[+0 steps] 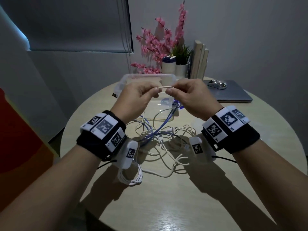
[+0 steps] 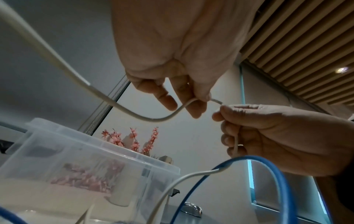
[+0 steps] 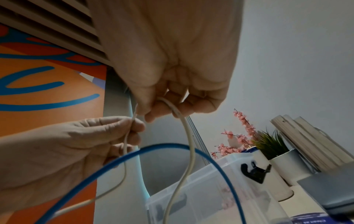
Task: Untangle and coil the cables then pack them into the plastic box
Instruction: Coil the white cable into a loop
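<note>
Both hands are raised above the round table, each pinching the same short stretch of a white cable [image 1: 165, 87] that runs level between them. My left hand [image 1: 155, 91] pinches its left end and my right hand [image 1: 170, 91] its right end. In the left wrist view the white cable [image 2: 141, 116] curves down from my left hand [image 2: 191, 100], and the right hand [image 2: 226, 112] grips it close by. A blue cable [image 3: 138, 151] loops below the hands. Below them a tangle of white and blue cables [image 1: 160, 140] lies on the table. A coiled white cable [image 1: 131, 180] lies nearer me. The clear plastic box [image 1: 124, 80] stands open behind the hands.
A grey laptop [image 1: 236, 94] with a mouse [image 1: 216, 84] on it sits at the back right. Pink flowers [image 1: 158, 44], a white bottle [image 1: 168, 66], a potted plant [image 1: 181, 69] and upright books [image 1: 200, 60] stand behind the box. The table's near half [image 1: 166, 205] is bare wood.
</note>
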The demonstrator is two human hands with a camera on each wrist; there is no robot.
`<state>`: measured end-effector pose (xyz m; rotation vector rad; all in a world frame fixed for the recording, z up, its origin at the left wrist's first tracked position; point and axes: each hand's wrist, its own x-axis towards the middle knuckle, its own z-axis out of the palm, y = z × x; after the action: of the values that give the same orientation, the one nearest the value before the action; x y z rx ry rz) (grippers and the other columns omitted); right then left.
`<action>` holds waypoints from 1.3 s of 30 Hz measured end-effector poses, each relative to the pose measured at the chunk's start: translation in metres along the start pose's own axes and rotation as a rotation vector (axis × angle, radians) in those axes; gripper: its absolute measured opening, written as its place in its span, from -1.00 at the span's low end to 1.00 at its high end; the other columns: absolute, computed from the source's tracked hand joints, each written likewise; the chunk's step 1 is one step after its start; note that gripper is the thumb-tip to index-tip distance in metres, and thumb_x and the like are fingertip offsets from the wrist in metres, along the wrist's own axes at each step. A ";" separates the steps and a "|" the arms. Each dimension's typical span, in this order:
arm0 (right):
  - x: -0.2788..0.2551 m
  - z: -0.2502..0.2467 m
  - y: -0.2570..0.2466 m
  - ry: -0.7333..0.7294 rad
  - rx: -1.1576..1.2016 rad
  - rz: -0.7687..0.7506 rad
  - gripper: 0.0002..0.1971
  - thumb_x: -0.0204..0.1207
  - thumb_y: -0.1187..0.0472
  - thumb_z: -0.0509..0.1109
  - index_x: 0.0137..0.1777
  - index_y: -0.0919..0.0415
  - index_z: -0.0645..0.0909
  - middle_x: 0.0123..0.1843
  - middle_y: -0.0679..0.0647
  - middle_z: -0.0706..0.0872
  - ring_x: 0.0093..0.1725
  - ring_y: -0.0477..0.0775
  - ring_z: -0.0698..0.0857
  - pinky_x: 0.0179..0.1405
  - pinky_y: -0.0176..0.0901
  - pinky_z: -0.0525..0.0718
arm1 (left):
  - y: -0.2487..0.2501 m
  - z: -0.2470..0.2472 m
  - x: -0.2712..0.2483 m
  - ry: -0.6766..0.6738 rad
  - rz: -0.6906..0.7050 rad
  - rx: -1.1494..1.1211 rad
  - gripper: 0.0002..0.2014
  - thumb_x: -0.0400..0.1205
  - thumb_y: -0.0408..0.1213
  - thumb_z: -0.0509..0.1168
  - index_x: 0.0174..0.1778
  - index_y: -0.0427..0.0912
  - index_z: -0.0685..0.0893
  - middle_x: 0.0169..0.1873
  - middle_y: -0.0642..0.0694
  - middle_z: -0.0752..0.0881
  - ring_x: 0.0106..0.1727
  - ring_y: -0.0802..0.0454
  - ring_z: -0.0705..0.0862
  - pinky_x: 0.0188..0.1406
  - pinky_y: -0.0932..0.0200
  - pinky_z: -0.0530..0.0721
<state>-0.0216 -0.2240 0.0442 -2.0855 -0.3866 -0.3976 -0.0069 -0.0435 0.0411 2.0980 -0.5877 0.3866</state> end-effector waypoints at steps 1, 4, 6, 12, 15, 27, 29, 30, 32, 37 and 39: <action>-0.001 0.000 0.002 -0.005 -0.017 0.015 -0.86 0.58 0.16 0.39 -0.07 0.17 0.75 -0.30 0.00 0.70 -0.28 -0.10 0.60 -0.18 -0.10 0.60 | -0.001 -0.001 0.002 0.020 0.000 0.010 -0.85 0.69 -0.25 0.27 -0.03 -0.07 0.77 -0.28 0.15 0.71 -0.35 0.48 0.56 -0.25 0.49 0.46; -0.001 0.001 0.012 -0.013 -0.075 0.063 -0.88 0.60 0.17 0.35 -0.10 0.15 0.71 -0.19 0.11 0.75 -0.14 0.08 0.69 -0.02 0.02 0.65 | -0.007 -0.008 0.007 0.133 0.005 -0.055 -0.84 0.68 -0.23 0.26 -0.14 0.04 0.73 -0.31 0.09 0.72 -0.42 0.38 0.54 -0.30 0.24 0.50; -0.001 0.003 0.020 0.001 -0.110 0.093 -0.87 0.61 0.20 0.31 -0.13 0.10 0.67 -0.17 0.08 0.75 -0.11 0.08 0.69 0.01 0.03 0.66 | -0.008 -0.014 0.011 0.232 -0.005 -0.123 -0.81 0.68 -0.23 0.26 -0.19 0.10 0.71 -0.34 0.08 0.70 -0.52 0.38 0.48 -0.41 0.23 0.41; 0.005 0.000 0.030 0.049 -0.175 0.185 -0.85 0.63 0.15 0.29 -0.13 0.14 0.63 -0.26 0.02 0.66 -0.18 0.07 0.63 -0.17 -0.09 0.55 | 0.000 -0.025 0.014 0.391 -0.016 -0.288 -0.79 0.72 -0.36 0.17 -0.17 -0.10 0.65 -0.42 0.07 0.64 -0.53 0.20 0.46 -0.54 0.33 0.46; 0.005 -0.005 0.035 -0.002 -0.313 0.222 -0.83 0.65 0.14 0.26 -0.10 0.18 0.62 -0.21 0.05 0.63 -0.16 0.04 0.57 -0.29 -0.19 0.40 | 0.001 -0.026 0.014 0.445 -0.031 -0.413 -0.76 0.75 -0.38 0.12 -0.19 -0.09 0.59 -0.40 0.02 0.62 -0.52 0.20 0.51 -0.51 0.33 0.56; 0.001 -0.008 0.032 0.016 0.016 0.305 -0.74 0.72 0.16 0.11 0.00 0.27 0.60 -0.41 0.09 0.56 -0.41 0.17 0.65 -0.33 0.08 0.71 | -0.023 -0.031 0.013 0.329 -0.260 0.077 -0.43 0.59 -0.48 0.16 0.46 0.17 0.40 0.44 0.01 0.46 0.45 -0.02 0.41 0.36 -0.01 0.51; 0.003 -0.007 0.033 0.034 -0.010 0.295 -0.74 0.73 0.14 0.10 -0.09 0.18 0.57 -0.42 0.07 0.52 -0.49 0.09 0.56 -0.53 -0.10 0.57 | -0.012 -0.030 0.008 0.190 -0.052 0.043 -0.31 0.56 -0.50 0.27 0.44 0.34 0.33 0.48 0.05 0.42 0.40 0.00 0.47 0.30 0.01 0.56; 0.004 -0.008 0.036 0.062 -0.032 0.285 -0.73 0.72 0.14 0.10 -0.17 0.12 0.54 -0.43 0.04 0.51 -0.50 0.03 0.51 -0.53 -0.18 0.49 | -0.007 -0.031 0.006 0.026 -0.008 -0.010 -0.25 0.53 -0.56 0.28 0.44 0.36 0.34 0.47 0.04 0.43 0.25 0.03 0.57 0.10 0.18 0.64; 0.007 -0.009 0.040 0.125 -0.058 0.279 -0.71 0.72 0.14 0.10 -0.23 0.05 0.51 -0.42 -0.01 0.48 -0.46 -0.02 0.45 -0.43 -0.18 0.43 | 0.003 -0.032 0.001 -0.429 -0.091 0.050 -0.20 0.49 -0.54 0.37 0.47 0.36 0.35 0.44 0.08 0.45 0.09 0.13 0.61 0.00 0.28 0.65; 0.012 -0.015 0.046 0.205 -0.091 0.337 -0.74 0.70 0.15 0.04 0.00 0.20 0.54 -0.36 -0.02 0.47 -0.38 -0.03 0.44 -0.35 -0.17 0.40 | -0.003 -0.024 -0.008 -0.841 -0.322 0.192 0.06 0.08 0.31 0.57 0.52 0.42 0.24 0.39 0.24 0.49 0.44 0.10 0.47 0.46 0.03 0.42; 0.011 -0.015 0.042 0.189 -0.072 0.353 -0.75 0.69 0.16 0.05 0.02 0.21 0.55 -0.35 -0.02 0.48 -0.38 -0.02 0.46 -0.38 -0.18 0.40 | -0.005 -0.016 -0.009 -0.741 -0.311 0.098 0.07 0.07 0.45 0.44 0.55 0.34 0.23 0.38 0.16 0.53 0.41 0.10 0.52 0.46 0.01 0.45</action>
<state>0.0041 -0.2567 0.0244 -2.1114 0.1096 -0.3959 -0.0126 -0.0252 0.0418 2.3590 -0.6443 -0.5773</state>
